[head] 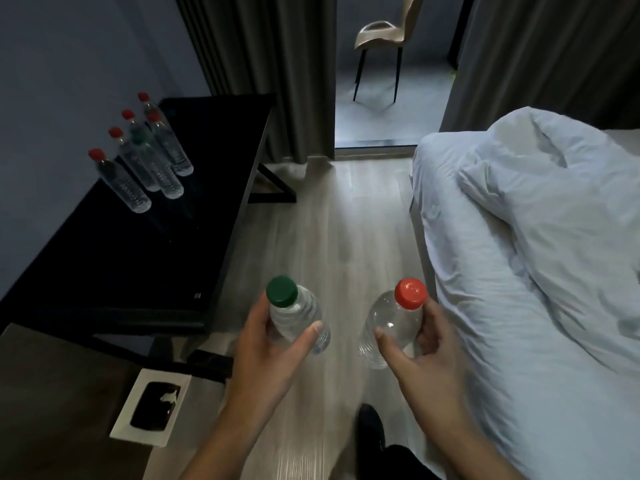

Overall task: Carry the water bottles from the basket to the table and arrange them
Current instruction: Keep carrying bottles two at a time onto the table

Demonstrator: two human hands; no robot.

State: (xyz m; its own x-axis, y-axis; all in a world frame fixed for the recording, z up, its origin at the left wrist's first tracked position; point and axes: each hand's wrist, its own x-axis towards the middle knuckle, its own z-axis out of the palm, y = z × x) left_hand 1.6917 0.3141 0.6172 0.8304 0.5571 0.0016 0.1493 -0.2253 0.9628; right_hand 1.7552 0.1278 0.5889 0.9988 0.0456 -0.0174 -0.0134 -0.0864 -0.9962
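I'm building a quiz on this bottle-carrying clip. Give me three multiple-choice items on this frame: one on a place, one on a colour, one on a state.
1. Where do the already placed bottles stand?
A. on the bed
B. on the black table
C. on the floor

2. What colour is the cap of the bottle in the left hand?
A. green
B. red
C. blue

3. What is the right hand doing?
A. hanging empty
B. pressing the bed
C. gripping a bottle

Key:
1 B, the group of bottles stands on the black table.
2 A, the left hand holds the green-capped bottle.
3 C, the right hand wraps the red-capped bottle.

Dim room, doorway daylight, soft blur, wide-angle bending
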